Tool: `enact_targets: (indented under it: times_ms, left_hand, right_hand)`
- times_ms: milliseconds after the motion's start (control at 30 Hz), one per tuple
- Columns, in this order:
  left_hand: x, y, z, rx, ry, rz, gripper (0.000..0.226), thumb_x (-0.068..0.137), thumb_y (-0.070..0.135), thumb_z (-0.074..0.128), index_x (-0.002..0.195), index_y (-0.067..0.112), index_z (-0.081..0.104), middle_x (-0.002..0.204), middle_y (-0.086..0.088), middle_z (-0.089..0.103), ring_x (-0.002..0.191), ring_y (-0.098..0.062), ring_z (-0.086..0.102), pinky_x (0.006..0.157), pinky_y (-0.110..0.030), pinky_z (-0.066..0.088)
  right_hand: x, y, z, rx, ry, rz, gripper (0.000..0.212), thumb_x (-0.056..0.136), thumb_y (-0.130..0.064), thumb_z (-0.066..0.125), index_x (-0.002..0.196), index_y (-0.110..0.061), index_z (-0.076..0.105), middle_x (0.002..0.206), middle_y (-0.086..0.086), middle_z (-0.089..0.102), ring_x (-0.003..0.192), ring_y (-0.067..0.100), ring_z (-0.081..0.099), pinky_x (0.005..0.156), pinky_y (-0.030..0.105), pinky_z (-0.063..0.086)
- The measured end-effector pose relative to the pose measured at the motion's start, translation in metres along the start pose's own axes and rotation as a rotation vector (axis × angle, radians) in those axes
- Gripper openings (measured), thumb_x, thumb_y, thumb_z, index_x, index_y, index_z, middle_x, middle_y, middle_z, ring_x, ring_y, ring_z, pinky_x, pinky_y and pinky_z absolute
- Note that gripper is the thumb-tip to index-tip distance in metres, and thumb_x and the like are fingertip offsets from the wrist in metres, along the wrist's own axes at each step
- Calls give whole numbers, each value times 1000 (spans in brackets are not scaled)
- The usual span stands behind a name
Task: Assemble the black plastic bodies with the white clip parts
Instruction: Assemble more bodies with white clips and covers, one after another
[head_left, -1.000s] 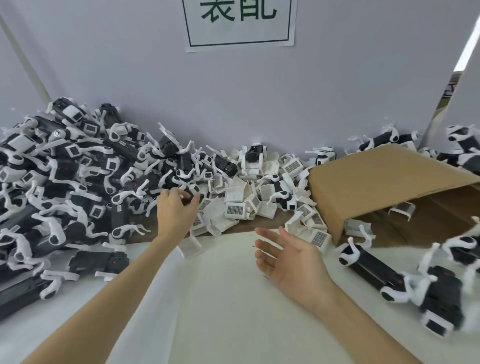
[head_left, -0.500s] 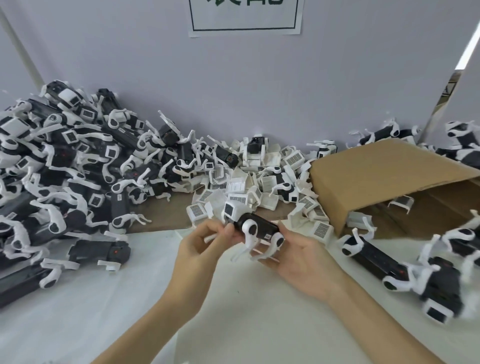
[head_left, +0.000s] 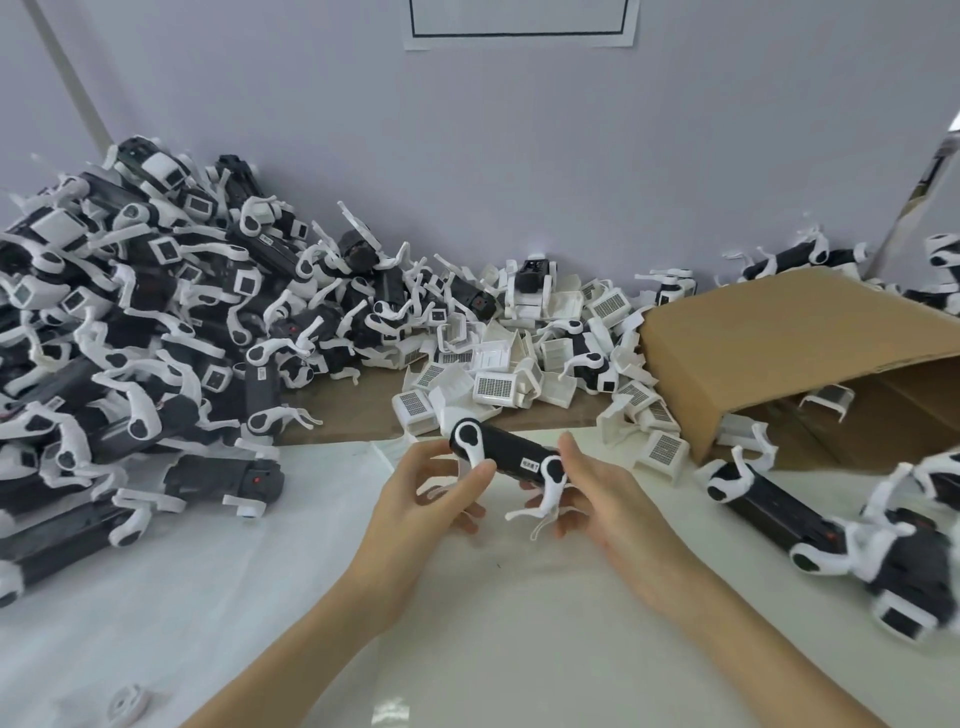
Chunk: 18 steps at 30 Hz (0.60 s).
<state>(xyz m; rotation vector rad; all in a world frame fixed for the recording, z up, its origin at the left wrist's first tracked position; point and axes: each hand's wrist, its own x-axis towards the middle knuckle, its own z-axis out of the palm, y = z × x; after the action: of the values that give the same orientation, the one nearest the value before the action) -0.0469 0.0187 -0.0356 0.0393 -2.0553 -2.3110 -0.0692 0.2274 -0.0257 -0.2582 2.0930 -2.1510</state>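
A black plastic body (head_left: 511, 452) with white legs at both ends is held above the white table between both hands. My left hand (head_left: 423, 491) grips its left end, thumb by the white leg. My right hand (head_left: 605, 491) holds its right end, fingers curled under it. Loose white clip parts (head_left: 493, 387) with grid faces lie in a heap just behind the hands.
A big pile of black bodies with white legs (head_left: 130, 332) fills the left side. A brown cardboard box (head_left: 779, 343) lies on its side at the right, more bodies (head_left: 769, 506) in front of it. A small white part (head_left: 127, 706) sits near the front left.
My left hand picked a black body from the pile and brought it to the middle. My right hand closed on its other end, and both hands have drawn it slightly nearer.
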Motion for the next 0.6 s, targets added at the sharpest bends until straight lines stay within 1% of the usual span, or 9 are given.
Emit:
enact_targets:
  times_ms: [100,133,200,267,367,433,500,533,600]
  left_hand:
    - [-1,-2,0,48,19,22,60,72,63,87,118,26,72,112,3,72,90,-27,75,77,-40,62]
    - [-1,-3,1,48,21,18,64,73,66,85,119,23,70,111,2,72,89,-27,74,78,-42,62]
    - [-1,-3,1,25,30,1,69,75,68,81,119,17,69,106,-4,72,84,-29,73,77,-44,62]
    - [-2,-2,2,1,40,1,68,75,67,81,114,14,69,100,-13,70,76,-30,71,73,-39,60]
    - [-4,-2,3,-20,56,8,62,74,63,82,105,12,67,91,-18,69,68,-29,68,66,-26,56]
    - [-5,-2,3,-23,60,20,59,77,61,80,102,10,66,91,-19,70,67,-27,68,67,-27,56]
    - [-5,-1,3,-31,57,36,61,81,60,77,106,5,66,99,-21,71,70,-28,67,74,-36,57]
    - [-5,-1,3,-42,59,39,64,80,60,76,108,3,66,102,-21,71,71,-28,66,76,-39,57]
    - [-5,0,2,-52,71,43,71,74,63,78,110,3,66,103,-20,70,71,-27,66,77,-40,56]
  right_hand:
    - [-1,0,0,-65,47,-54,56,83,-67,67,123,-28,69,101,7,78,97,42,66,71,32,50]
    - [-1,1,0,-76,52,-68,56,82,-65,65,125,-30,66,96,4,78,97,39,68,72,32,50]
    - [-1,3,0,-123,40,-117,51,86,-59,61,128,-30,64,85,-1,75,88,24,71,76,31,48]
    - [-5,4,0,-216,22,-165,45,94,-55,52,131,-31,62,78,-3,70,83,15,68,76,28,47]
    - [-8,9,-1,-405,22,-218,52,101,-57,33,149,-40,45,65,-4,58,59,4,55,62,16,41]
    - [-9,10,-1,-422,13,-239,58,102,-58,30,157,-39,32,58,-14,51,52,-1,47,57,11,37]
    - [-8,9,0,-437,-21,-242,64,101,-61,43,160,-41,27,73,-25,61,64,-5,56,64,8,41]
    - [-9,9,0,-464,-44,-238,68,99,-59,53,159,-44,24,85,-32,66,78,-8,62,71,7,43]
    - [-10,11,2,-490,-72,-206,74,98,-43,69,159,-41,27,102,-38,67,99,-7,66,83,6,43]
